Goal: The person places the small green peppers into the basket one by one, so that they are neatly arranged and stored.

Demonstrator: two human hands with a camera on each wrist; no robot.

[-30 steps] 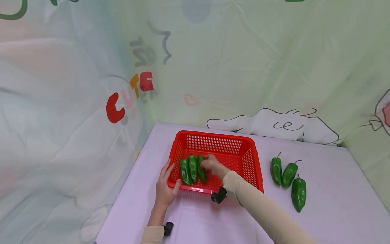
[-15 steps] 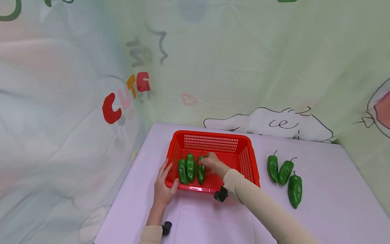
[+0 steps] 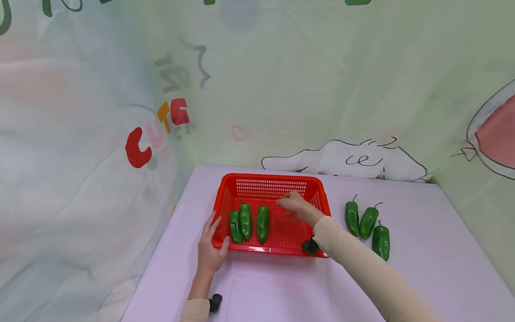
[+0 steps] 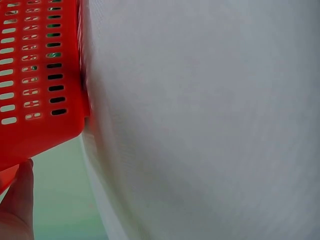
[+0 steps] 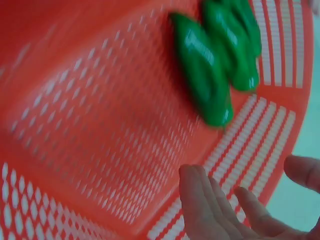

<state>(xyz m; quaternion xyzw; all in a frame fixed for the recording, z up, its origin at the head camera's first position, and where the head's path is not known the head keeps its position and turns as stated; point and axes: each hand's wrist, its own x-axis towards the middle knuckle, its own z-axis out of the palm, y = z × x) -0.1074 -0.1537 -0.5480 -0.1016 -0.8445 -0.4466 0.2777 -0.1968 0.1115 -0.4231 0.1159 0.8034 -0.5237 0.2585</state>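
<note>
Fingers (image 5: 196, 192) of the right hand (image 3: 298, 208) hung parted and empty over the basket (image 3: 277, 250); the left hand (image 3: 210, 251) rested on its near left corner, fingers extended. Three peppers (image 3: 246, 222) lay inside nearer its left edge, three on the table (image 3: 281, 290) beyond its right.

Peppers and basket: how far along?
Apparently about half loaded. Done: three green peppers lie in the red basket. In hand: no pepper; the left hand touches the basket's corner, the right hand hovers inside, holding nothing. Remaining, likely: three loose peppers on the table.
</note>
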